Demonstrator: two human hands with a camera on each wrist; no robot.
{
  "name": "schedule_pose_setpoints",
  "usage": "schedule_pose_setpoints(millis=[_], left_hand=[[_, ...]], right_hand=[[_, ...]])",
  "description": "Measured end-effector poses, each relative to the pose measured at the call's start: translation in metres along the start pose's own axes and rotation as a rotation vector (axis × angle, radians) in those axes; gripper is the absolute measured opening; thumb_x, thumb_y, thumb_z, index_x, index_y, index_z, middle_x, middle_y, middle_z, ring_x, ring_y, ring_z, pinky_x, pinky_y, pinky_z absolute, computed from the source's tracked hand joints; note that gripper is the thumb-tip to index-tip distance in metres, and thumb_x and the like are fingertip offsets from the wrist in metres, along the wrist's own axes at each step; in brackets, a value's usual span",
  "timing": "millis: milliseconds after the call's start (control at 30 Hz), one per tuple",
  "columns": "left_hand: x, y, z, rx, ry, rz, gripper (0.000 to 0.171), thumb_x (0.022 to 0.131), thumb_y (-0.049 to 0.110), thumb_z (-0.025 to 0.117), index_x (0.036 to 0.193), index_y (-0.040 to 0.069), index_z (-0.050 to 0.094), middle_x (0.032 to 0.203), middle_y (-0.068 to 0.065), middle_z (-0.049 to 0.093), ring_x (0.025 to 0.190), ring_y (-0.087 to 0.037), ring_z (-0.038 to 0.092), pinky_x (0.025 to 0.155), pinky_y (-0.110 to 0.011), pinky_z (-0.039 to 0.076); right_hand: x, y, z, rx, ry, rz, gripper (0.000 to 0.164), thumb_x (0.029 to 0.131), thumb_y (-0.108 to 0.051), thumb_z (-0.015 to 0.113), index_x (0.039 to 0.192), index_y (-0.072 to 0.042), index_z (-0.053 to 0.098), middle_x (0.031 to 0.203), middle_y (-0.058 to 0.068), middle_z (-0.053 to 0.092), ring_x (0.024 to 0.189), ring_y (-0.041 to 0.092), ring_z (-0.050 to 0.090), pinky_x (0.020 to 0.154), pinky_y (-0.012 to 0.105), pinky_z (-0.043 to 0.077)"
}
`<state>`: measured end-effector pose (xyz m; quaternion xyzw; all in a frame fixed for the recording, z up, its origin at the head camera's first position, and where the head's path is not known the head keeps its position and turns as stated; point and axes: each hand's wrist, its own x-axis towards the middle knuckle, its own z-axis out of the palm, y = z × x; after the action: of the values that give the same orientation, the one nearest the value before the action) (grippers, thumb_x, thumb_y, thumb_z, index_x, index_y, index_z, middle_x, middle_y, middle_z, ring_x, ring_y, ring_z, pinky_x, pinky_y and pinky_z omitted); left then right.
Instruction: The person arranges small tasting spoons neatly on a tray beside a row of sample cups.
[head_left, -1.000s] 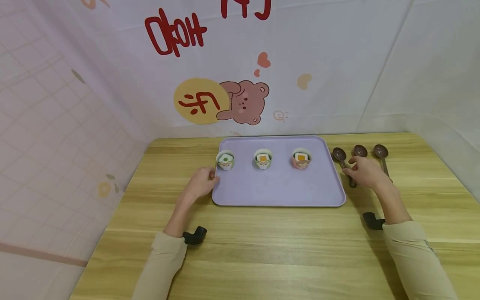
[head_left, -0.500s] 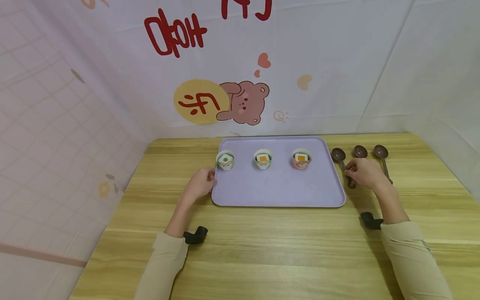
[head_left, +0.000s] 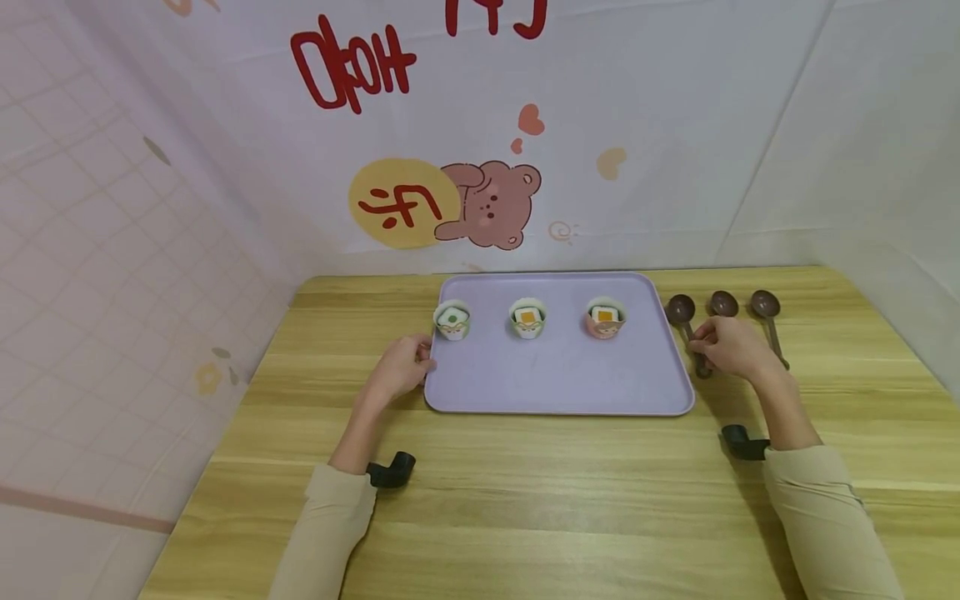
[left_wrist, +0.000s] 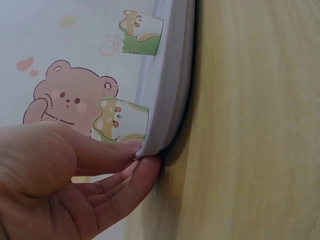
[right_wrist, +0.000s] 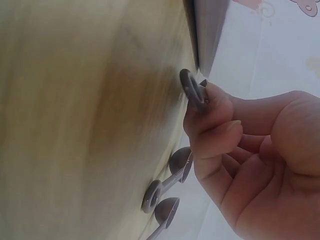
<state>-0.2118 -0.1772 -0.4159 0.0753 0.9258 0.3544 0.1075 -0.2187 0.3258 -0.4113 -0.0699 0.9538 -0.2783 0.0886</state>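
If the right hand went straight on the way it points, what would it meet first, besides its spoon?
Probably the tray, at its right edge, past the held spoon; depth is uncertain.

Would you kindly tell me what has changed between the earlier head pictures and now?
The right hand has brought its parted thumb and finger together and now pinches the brown spoon nearest the tray. That spoon shows no clear move. The left hand stays at the tray's left edge; the three cups and other two spoons are as before.
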Motion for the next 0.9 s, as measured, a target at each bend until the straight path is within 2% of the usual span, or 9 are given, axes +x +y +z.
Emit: schedule_pose_setpoints(millis=[333, 567, 900], left_hand=[[0.000, -0.001, 0.003, -0.014, -0.001, -0.006, 0.040, 0.096, -0.002, 0.063, 0.134, -0.012, 0.053, 0.098, -0.016, 0.061, 0.083, -0.024, 0.064, 0.070, -0.031, 0.056], [-0.002, -0.001, 0.002, -0.046, -0.021, -0.045, 0.045, 0.097, 0.000, 0.063, 0.139, -0.009, 0.050, 0.093, -0.016, 0.063, 0.071, -0.021, 0.064, 0.061, -0.027, 0.051], [-0.003, 0.000, 0.001, -0.083, -0.020, -0.052, 0.045, 0.097, -0.001, 0.063, 0.139, -0.009, 0.050, 0.091, -0.017, 0.063, 0.067, -0.019, 0.063, 0.059, -0.026, 0.051]], right_hand=[[-0.002, -0.002, -0.003, 0.037, 0.053, 0.026, 0.032, 0.102, -0.014, 0.059, 0.112, 0.016, 0.055, 0.073, 0.006, 0.068, 0.061, 0.018, 0.062, 0.053, 0.029, 0.047], [-0.008, -0.013, -0.005, 0.044, 0.125, 0.014, 0.031, 0.102, -0.014, 0.059, 0.112, 0.014, 0.056, 0.072, 0.004, 0.067, 0.063, 0.026, 0.066, 0.052, 0.029, 0.046], [-0.008, -0.026, -0.004, 0.069, 0.182, 0.007, 0.029, 0.104, -0.018, 0.058, 0.113, 0.010, 0.056, 0.080, 0.011, 0.069, 0.064, 0.024, 0.064, 0.055, 0.029, 0.046]])
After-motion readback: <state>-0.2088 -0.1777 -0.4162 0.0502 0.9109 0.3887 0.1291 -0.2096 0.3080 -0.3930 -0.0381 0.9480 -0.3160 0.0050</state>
